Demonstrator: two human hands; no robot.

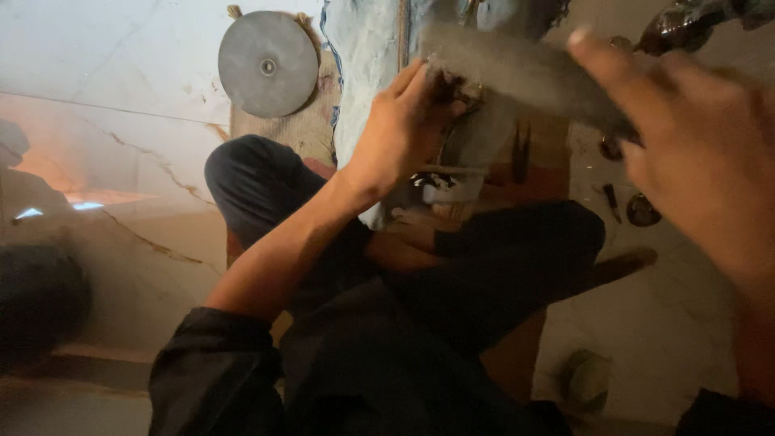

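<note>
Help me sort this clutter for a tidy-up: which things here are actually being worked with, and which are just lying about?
In hand:
- left hand pressing on the pale blue cloth
- right hand gripping a blurred grey tool

Lying about:
- round grey metal disc
- small dark round pieces on the floor
- a dark stick-like thing beside the knee

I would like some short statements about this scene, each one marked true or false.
1. The left hand rests on the pale blue cloth. True.
2. The right hand grips a blurred grey flat tool. True.
3. The round grey metal disc lies in the person's lap. False: it lies on the floor, beyond the knee.
4. The person wears white trousers. False: the trousers are dark.
5. The floor is pale with veins, like marble. True.
</note>
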